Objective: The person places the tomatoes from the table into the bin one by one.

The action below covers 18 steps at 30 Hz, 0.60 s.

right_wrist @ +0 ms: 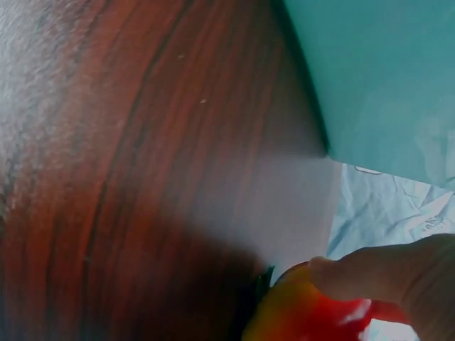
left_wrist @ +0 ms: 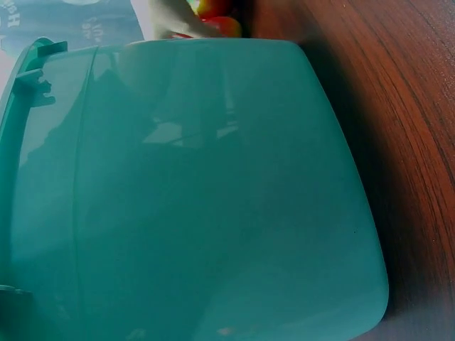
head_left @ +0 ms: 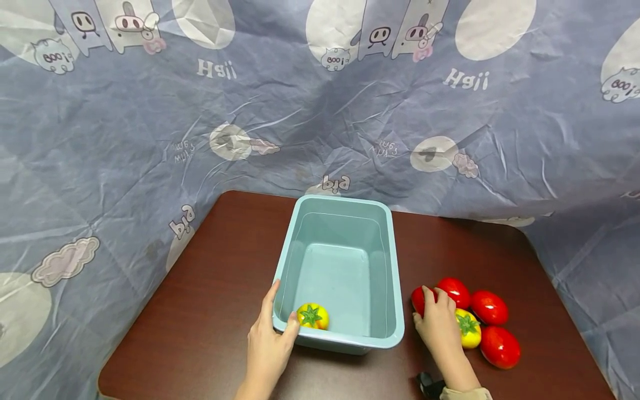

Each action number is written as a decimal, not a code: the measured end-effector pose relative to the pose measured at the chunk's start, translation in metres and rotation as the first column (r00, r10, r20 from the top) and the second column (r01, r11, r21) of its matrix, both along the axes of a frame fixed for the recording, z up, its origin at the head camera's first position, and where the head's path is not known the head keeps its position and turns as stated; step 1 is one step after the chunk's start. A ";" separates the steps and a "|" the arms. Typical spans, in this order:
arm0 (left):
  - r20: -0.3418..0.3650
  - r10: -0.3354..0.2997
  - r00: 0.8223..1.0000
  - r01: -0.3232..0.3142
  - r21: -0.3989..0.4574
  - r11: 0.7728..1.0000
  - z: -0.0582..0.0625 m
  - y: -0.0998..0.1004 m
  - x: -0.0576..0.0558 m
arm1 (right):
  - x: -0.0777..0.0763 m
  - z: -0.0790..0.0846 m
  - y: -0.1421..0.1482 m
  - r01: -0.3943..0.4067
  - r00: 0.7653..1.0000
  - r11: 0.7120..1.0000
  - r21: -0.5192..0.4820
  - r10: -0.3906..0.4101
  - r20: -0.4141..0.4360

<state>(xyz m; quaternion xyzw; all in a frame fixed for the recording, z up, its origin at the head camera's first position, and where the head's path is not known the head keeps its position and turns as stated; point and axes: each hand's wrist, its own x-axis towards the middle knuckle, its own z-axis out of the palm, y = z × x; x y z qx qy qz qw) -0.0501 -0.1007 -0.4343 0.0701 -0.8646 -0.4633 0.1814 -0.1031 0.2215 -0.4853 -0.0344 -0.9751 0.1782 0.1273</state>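
Note:
At its near left corner, my left hand point(head_left: 268, 343) grips the rim of a pale blue-green plastic bin point(head_left: 398, 303), thumb over the near edge and index finger along the left side. Inside the bin, by that thumb, lies a yellow tomato point(head_left: 313, 316) with a green star-shaped calyx. Right of the bin, my right hand point(head_left: 440, 325) holds a red tomato point(head_left: 419, 300) between thumb and fingers. The right wrist view shows the thumb point(right_wrist: 377, 270) pressed on this tomato point(right_wrist: 313, 312), which is yellowish near its dark green stem end.
Beside the right hand sit another yellow tomato point(head_left: 469, 329) and several red ones, among them a far one point(head_left: 454, 293) and a near one point(head_left: 500, 347). A black object point(head_left: 429, 384) shows by the right wrist. A printed grey-blue cloth point(head_left: 320, 111) hangs behind the brown table point(head_left: 200, 311).

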 end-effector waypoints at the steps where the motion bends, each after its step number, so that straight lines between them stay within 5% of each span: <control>1: 0.000 0.001 1.000 -0.001 0.001 1.000 0.000 0.000 0.000 | 0.000 -0.002 -0.001 -0.003 1.000 1.000 0.005 0.004 -0.023; 18: 0.016 -0.011 1.000 0.011 -0.018 1.000 -0.001 0.000 0.000 | -0.005 -0.021 -0.001 -0.016 0.977 0.993 0.116 0.040 -0.208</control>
